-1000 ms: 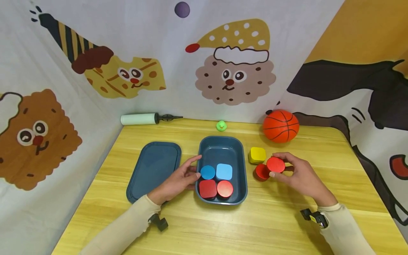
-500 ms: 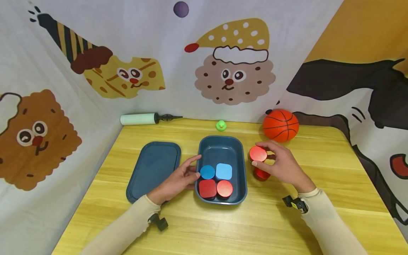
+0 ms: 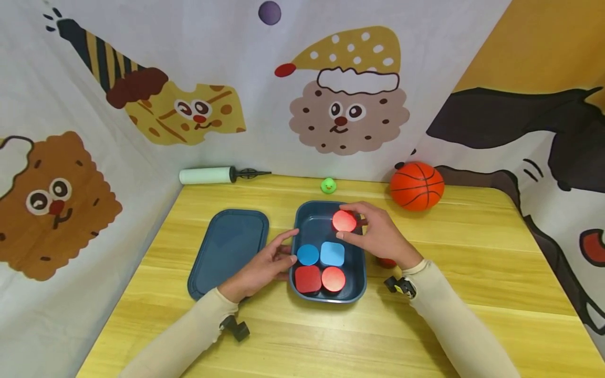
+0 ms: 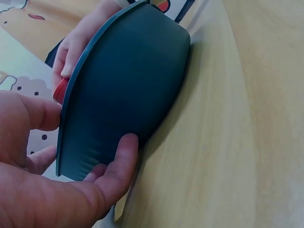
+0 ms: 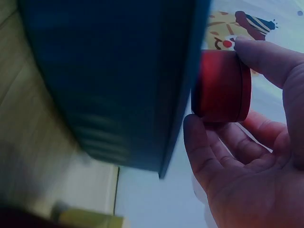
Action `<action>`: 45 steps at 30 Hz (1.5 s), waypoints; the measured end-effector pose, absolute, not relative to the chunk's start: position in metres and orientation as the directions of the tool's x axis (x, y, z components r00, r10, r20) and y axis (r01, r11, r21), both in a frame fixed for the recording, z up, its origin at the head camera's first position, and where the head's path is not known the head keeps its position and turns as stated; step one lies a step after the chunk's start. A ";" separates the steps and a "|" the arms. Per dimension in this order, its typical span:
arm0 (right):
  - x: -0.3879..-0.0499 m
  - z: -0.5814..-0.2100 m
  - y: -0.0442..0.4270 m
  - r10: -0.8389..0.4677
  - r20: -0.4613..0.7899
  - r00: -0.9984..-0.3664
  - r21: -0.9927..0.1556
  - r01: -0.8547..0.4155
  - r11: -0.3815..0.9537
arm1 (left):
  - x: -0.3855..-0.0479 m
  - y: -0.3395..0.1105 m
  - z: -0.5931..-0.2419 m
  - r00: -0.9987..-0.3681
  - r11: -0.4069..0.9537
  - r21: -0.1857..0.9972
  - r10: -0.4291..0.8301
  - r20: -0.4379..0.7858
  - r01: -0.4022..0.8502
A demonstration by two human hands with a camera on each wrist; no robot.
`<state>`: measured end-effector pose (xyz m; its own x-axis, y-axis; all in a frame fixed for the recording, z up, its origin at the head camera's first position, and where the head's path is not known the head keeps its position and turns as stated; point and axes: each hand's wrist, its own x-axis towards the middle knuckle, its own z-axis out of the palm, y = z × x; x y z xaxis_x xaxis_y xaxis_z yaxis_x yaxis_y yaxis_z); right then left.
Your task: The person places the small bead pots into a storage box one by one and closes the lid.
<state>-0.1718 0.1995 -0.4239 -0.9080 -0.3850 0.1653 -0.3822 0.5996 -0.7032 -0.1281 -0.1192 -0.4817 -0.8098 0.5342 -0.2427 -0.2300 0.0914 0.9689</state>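
My right hand (image 3: 380,231) grips a red round lidded tub (image 3: 344,221) by its sides, over the far right corner of a dark blue box (image 3: 314,231). In the right wrist view, the tub (image 5: 221,85) is partly behind the box's rim. My left hand (image 3: 264,268) rests against the box's left side, thumb at the rim, a fingertip touching the outer wall (image 4: 126,85). Inside the box's near half sit a blue round tub (image 3: 308,255), a light blue square tub (image 3: 332,254), a red square tub (image 3: 308,279) and another red round tub (image 3: 333,279).
Under my right wrist another red tub (image 3: 386,262) shows only partly. A yellow tub (image 5: 90,217) appears in the right wrist view. The blue lid (image 3: 229,252) lies left of the box. Behind are a hand pump (image 3: 208,176), a green duck (image 3: 328,185) and a basketball (image 3: 417,186).
My right hand has carried the red round tub leftward, from the right of the box past the yellow tub to over the box's far right corner. My left hand has stayed in place.
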 end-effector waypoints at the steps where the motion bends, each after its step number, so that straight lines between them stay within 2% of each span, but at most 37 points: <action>1: -0.173 -0.425 0.196 -0.385 0.162 -0.908 -0.700 -0.381 0.604 | -0.128 -0.119 -0.482 -0.808 0.091 0.968 0.535 -0.246 -0.234; 8: -0.185 -0.434 0.175 -0.408 0.170 -0.897 -0.697 -0.402 0.593 | -0.129 -0.118 -0.481 -0.803 0.081 0.968 0.544 -0.244 -0.239; 15: -0.191 -0.442 0.157 -0.440 0.110 -0.891 -0.671 -0.393 0.629 | -0.129 -0.119 -0.482 -0.801 0.086 0.967 0.544 -0.248 -0.241; 26: -0.189 -0.448 0.143 -0.513 0.057 -0.856 -0.509 -0.467 0.723 | -0.129 -0.120 -0.482 -0.796 0.094 0.968 0.553 -0.246 -0.234; 32: -0.188 -0.454 0.140 -0.547 0.054 -0.835 -0.477 -0.503 0.721 | -0.129 -0.120 -0.480 -0.794 0.093 0.966 0.554 -0.251 -0.240; 45: -0.190 -0.459 0.141 -0.638 0.090 -0.765 -0.490 -0.592 0.640 | -0.127 -0.119 -0.479 -0.802 0.109 0.966 0.539 -0.255 -0.234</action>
<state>-0.1899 0.1406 -0.4590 -0.7649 -0.6378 0.0898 -0.5915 0.6404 -0.4899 -0.1269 -0.1185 -0.4791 -0.8023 0.5395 -0.2555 -0.2344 0.1089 0.9660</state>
